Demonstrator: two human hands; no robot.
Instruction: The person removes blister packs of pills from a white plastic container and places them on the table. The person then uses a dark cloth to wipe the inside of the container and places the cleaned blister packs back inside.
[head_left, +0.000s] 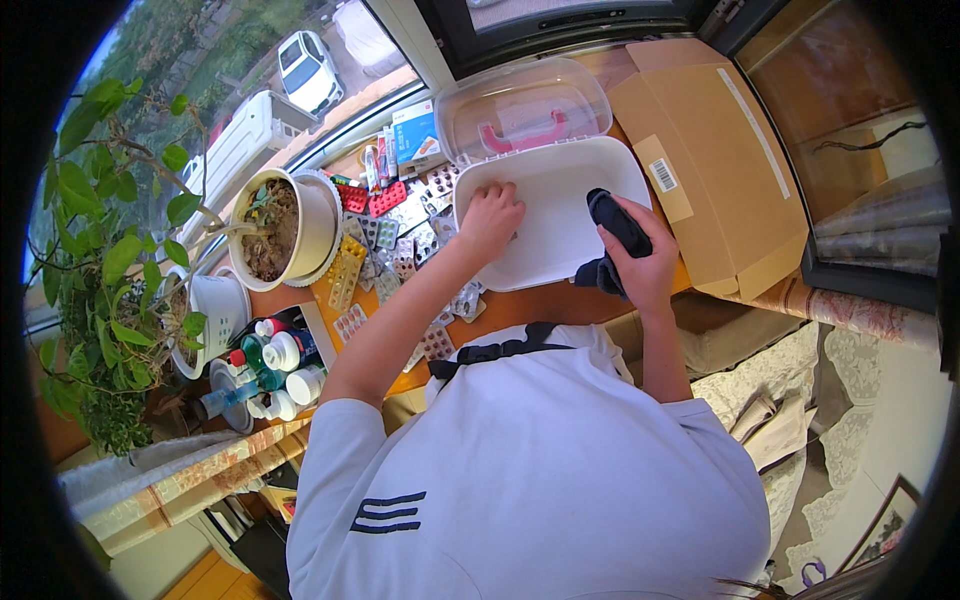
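A white plastic box lies before me with its hinged clear lid tipped back; a pink handle shows on the lid. Inside the box's left end is my left hand, fingers curled and back upward; whether anything is under them is hidden. My right hand grips a bunched dark cloth over the right end of the box, and part of the cloth hangs by the near rim. To the left, many blister packs of pills are heaped against the box, partly behind my left forearm.
Potted plants stand left by the window. A blue-and-white carton and tubes sit behind the pills. Bottles fill a container at the near left. A flattened cardboard box lies right, beside a glass pane.
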